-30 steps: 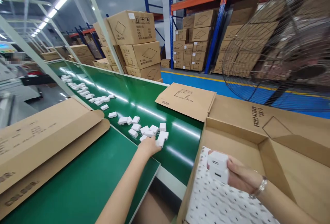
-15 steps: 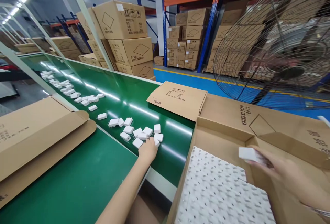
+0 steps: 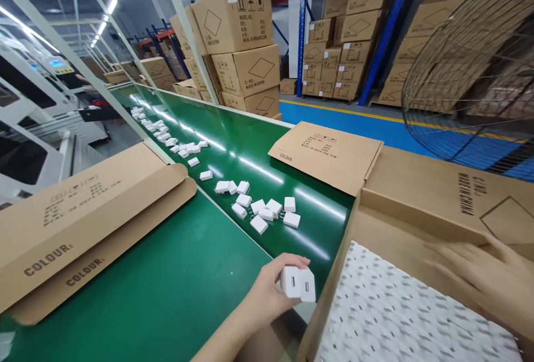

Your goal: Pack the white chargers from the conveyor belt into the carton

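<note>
Two white USB chargers (image 3: 299,284) are gripped side by side in my left hand (image 3: 273,289), their USB ports facing me. It is held over the gap between the green table and the open carton (image 3: 334,301). Over the carton's right part, my right hand (image 3: 488,278) is blurred by motion, with fingers stretched out and nothing visible in them. Below it, tight rows of white chargers (image 3: 400,317) fill the near part of the carton. Loose white chargers (image 3: 267,213) with metal prongs lie on the green conveyor belt (image 3: 250,156) to the left.
A folded cardboard piece (image 3: 104,212) lies on the green table (image 3: 179,273) at left. One carton flap (image 3: 325,153) rests over the belt. Behind stand stacked cartons (image 3: 246,73), blue and orange racks (image 3: 302,28), and a large wire-caged fan (image 3: 467,73) at right.
My left hand has drawn back from the belt with two chargers. My right hand has let go of the charger it held over the carton. The view has swung left.
</note>
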Motion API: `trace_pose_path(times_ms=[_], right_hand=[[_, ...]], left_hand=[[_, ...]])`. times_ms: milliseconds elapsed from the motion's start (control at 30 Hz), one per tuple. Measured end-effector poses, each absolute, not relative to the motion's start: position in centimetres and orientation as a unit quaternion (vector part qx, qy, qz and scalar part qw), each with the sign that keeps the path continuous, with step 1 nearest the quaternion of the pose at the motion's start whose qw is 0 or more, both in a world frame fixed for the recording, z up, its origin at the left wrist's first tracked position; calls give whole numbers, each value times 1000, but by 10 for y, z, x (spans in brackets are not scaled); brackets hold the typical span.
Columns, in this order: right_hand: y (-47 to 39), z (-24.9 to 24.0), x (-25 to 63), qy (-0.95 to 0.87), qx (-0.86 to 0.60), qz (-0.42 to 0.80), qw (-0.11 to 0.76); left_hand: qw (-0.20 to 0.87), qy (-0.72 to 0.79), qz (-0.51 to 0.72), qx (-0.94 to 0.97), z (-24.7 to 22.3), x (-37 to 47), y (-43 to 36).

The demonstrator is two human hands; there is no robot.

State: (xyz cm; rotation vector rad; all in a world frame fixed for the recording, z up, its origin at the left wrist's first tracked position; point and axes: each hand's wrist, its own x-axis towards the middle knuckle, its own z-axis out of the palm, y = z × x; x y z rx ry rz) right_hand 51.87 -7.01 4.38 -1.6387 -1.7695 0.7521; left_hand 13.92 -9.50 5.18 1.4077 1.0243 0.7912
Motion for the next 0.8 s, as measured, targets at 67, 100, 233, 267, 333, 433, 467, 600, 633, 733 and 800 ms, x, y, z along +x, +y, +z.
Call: trace_pose_path(times_ms=[67,100,233,267,333,433,467,600,633,733,800], right_hand=[[-34,57,473,-793,-543,181,209],[-17,62,445,-858,-482,113,137],[34,60,342,-943,-328,-52,14],[42,54,324,-948,-314,-57,5],[52,39,302,-954,-296,-54,-6],[58,22,295,-958,-283,-46,-27],[60,19,298,-956,-287,-43,-34],[68,15,316,-943,-325,-32,-66],[70,16,321,-940,-332,-27,-76],[74,21,331,-930,-354,-11,-96],[74,26,333,-918,-385,-3,-96]], left_hand=[[590,400,356,604,56,146,-98],[598,382,357,607,58,150,-98],[612,341,353,621,69,164,-100],[612,338,355,621,71,165,-101],[618,337,352,617,75,165,-104],[653,375,309,581,79,157,-107],[664,401,276,567,79,152,-108],[652,495,100,566,77,134,-108],[642,506,66,572,76,131,-108],[635,511,8,579,77,122,-109],[647,502,-3,574,80,118,-110]])
